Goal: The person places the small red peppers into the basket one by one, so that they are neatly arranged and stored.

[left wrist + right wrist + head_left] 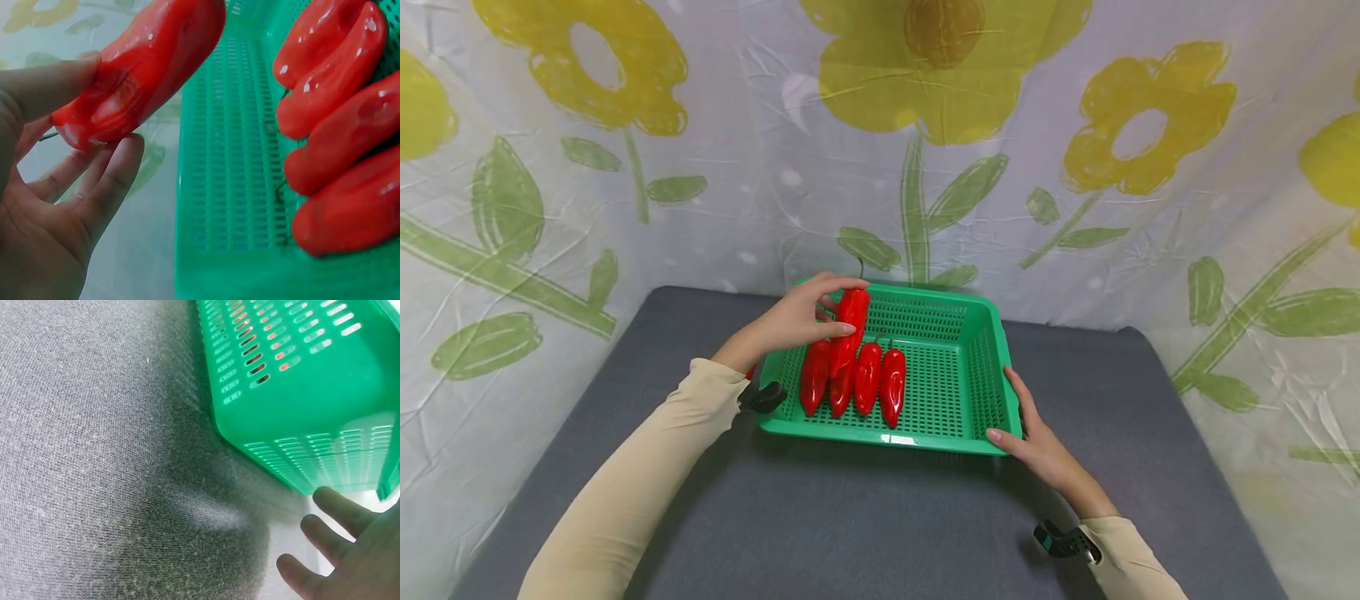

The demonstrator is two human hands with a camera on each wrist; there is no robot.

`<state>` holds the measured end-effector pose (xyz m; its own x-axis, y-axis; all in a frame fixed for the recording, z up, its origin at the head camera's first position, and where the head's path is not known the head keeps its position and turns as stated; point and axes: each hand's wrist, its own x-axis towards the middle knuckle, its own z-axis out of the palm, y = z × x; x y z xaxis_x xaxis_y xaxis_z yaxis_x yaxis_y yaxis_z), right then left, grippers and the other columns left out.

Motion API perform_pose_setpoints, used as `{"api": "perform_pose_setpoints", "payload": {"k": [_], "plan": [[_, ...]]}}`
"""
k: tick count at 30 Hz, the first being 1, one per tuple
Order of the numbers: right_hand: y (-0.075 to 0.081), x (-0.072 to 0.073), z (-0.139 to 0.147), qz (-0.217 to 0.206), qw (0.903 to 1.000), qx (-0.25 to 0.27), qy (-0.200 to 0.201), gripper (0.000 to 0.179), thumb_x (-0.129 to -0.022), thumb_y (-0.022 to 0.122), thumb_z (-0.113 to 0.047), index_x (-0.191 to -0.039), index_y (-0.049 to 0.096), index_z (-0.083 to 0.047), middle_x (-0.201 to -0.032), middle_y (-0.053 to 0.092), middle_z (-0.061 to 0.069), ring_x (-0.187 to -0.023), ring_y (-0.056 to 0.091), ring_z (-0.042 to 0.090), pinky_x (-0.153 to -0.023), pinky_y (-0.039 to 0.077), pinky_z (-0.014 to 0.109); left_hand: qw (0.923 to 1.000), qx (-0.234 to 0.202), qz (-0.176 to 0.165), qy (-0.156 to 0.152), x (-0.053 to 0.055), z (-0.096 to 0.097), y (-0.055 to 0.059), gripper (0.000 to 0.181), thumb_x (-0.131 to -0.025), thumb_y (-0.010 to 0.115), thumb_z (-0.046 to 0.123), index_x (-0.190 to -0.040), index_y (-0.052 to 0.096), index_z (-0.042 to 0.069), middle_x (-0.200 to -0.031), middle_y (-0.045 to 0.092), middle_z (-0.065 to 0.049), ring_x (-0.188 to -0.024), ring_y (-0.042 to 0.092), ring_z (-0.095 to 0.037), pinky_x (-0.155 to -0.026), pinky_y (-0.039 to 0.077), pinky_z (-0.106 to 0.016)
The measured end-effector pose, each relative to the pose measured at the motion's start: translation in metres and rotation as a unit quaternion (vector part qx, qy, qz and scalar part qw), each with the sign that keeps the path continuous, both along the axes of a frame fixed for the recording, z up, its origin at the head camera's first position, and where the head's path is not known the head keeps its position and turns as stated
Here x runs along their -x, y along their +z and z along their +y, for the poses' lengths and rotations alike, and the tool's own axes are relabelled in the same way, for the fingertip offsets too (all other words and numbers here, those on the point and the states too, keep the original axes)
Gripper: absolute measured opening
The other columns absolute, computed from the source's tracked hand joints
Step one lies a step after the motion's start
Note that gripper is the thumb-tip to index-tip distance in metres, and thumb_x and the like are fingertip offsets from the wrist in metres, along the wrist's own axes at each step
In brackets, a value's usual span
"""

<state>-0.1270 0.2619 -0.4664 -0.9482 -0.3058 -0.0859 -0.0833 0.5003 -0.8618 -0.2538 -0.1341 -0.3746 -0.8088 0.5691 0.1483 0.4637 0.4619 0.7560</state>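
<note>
My left hand (801, 315) pinches a glossy red pepper (852, 312) near its stem end, over the left part of a green plastic basket (891, 440). In the left wrist view the thumb lies on one side of this pepper (150, 69) and the fingertips on the other, with a thin dark stem poking out past the hand. Several more red peppers (892, 387) lie side by side in the basket. My right hand (1033, 437) touches the basket's front right corner, thumb at the rim and fingers along the outer side. Three spread, fairly straight fingers show in the right wrist view.
The basket stands on a table with a dark grey cloth (880, 517), close to the back edge. A white curtain (737, 167) with yellow flowers hangs behind and at both sides. A small red bit (750, 372) peeks out behind the left wrist, left of the basket.
</note>
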Motion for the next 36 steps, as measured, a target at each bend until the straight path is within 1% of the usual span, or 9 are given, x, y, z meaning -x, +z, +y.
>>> {"api": "perform_pose_setpoints", "payload": {"k": [4, 7, 10, 13, 16, 20, 26, 32, 36], "plan": [[0.000, 0.000, 0.000, -0.002, 1.0000, -0.004, -0.002, 0.093, -0.095, 0.062, -0.030, -0.156, -0.007, -0.045, -0.166, -0.008, 0.019, -0.145, 0.025, 0.054, -0.097, 0.045, 0.062, 1.0000, 0.002, -0.005, -0.008, 0.003, 0.013, -0.003, 0.063, -0.089, 0.075, 0.020, -0.146, 0.048, 0.021, -0.140, 0.049, -0.008, -0.093, 0.059, -0.025, -0.083, 0.060, -0.037], [0.001, -0.001, 0.000, -0.003, 1.0000, -0.004, -0.002, 0.093, -0.095, 0.062, -0.030, -0.156, -0.007, -0.045, -0.166, -0.007, 0.019, -0.145, 0.024, 0.054, -0.097, 0.045, 0.062, 0.9999, 0.009, -0.008, -0.008, 0.005, 0.021, -0.006, 0.064, -0.088, 0.075, 0.022, -0.146, 0.048, 0.024, -0.140, 0.049, -0.006, -0.093, 0.061, -0.023, -0.082, 0.060, -0.034], [0.001, -0.001, 0.000, -0.002, 1.0000, -0.005, -0.002, 0.093, -0.095, 0.062, -0.030, -0.155, -0.007, -0.045, -0.166, -0.008, 0.018, -0.146, 0.022, 0.054, -0.098, 0.044, 0.064, 0.9998, 0.013, -0.011, -0.012, 0.006, 0.030, -0.008, 0.064, -0.088, 0.075, 0.022, -0.146, 0.048, 0.025, -0.142, 0.048, -0.006, -0.092, 0.063, -0.021, -0.083, 0.059, -0.034], [0.001, 0.000, 0.000, -0.001, 1.0000, -0.002, -0.001, 0.093, -0.096, 0.062, -0.029, -0.156, -0.007, -0.044, -0.167, -0.008, 0.018, -0.147, 0.020, 0.054, -0.099, 0.043, 0.065, 0.9996, 0.013, -0.012, -0.022, 0.007, 0.038, -0.009, 0.063, -0.089, 0.075, 0.022, -0.146, 0.048, 0.022, -0.143, 0.047, -0.006, -0.091, 0.064, -0.021, -0.083, 0.059, -0.034], [0.000, 0.000, 0.000, -0.001, 1.0000, 0.004, 0.002, 0.093, -0.096, 0.061, -0.027, -0.156, -0.008, -0.043, -0.166, -0.007, 0.019, -0.146, 0.023, 0.053, -0.099, 0.043, 0.063, 0.9995, 0.012, -0.013, -0.028, 0.006, 0.045, -0.011, 0.062, -0.089, 0.075, 0.023, -0.145, 0.049, 0.021, -0.143, 0.047, -0.006, -0.091, 0.064, -0.021, -0.084, 0.058, -0.034], [0.000, 0.000, 0.000, -0.003, 1.0000, 0.007, 0.004, 0.093, -0.097, 0.061, -0.026, -0.156, -0.009, -0.043, -0.166, -0.007, 0.020, -0.146, 0.024, 0.053, -0.100, 0.043, 0.062, 0.9993, 0.010, -0.017, -0.030, 0.005, 0.052, -0.012, 0.061, -0.089, 0.074, 0.023, -0.145, 0.049, 0.021, -0.144, 0.046, -0.006, -0.091, 0.064, -0.021, -0.085, 0.057, -0.035], [0.001, 0.000, 0.000, -0.004, 1.0000, 0.004, 0.001, 0.092, -0.097, 0.061, -0.027, -0.156, -0.009, -0.041, -0.166, -0.006, 0.020, -0.146, 0.023, 0.052, -0.100, 0.043, 0.063, 0.9991, 0.012, -0.029, -0.029, 0.006, 0.061, -0.017, 0.060, -0.089, 0.074, 0.023, -0.144, 0.050, 0.026, -0.143, 0.047, -0.005, -0.094, 0.066, -0.022, -0.086, 0.058, -0.035], [0.001, -0.001, 0.000, -0.002, 1.0000, 0.004, 0.002, 0.093, -0.096, 0.062, -0.028, -0.156, -0.008, -0.043, -0.166, -0.005, 0.021, -0.144, 0.028, 0.053, -0.097, 0.046, 0.058, 0.9985, 0.009, -0.041, -0.034, 0.007, 0.069, -0.022, 0.062, -0.089, 0.074, 0.024, -0.145, 0.049, 0.025, -0.141, 0.048, -0.006, -0.099, 0.066, -0.024, -0.082, 0.059, -0.034], [0.001, -0.001, 0.000, -0.002, 1.0000, 0.005, 0.001, 0.093, -0.096, 0.062, -0.028, -0.156, -0.007, -0.044, -0.166, -0.006, 0.019, -0.145, 0.026, 0.052, -0.097, 0.046, 0.059, 0.9985, 0.011, -0.041, -0.035, 0.008, 0.073, -0.024, 0.062, -0.089, 0.074, 0.024, -0.146, 0.048, 0.023, -0.141, 0.048, -0.006, -0.099, 0.066, -0.025, -0.082, 0.058, -0.035]]}}
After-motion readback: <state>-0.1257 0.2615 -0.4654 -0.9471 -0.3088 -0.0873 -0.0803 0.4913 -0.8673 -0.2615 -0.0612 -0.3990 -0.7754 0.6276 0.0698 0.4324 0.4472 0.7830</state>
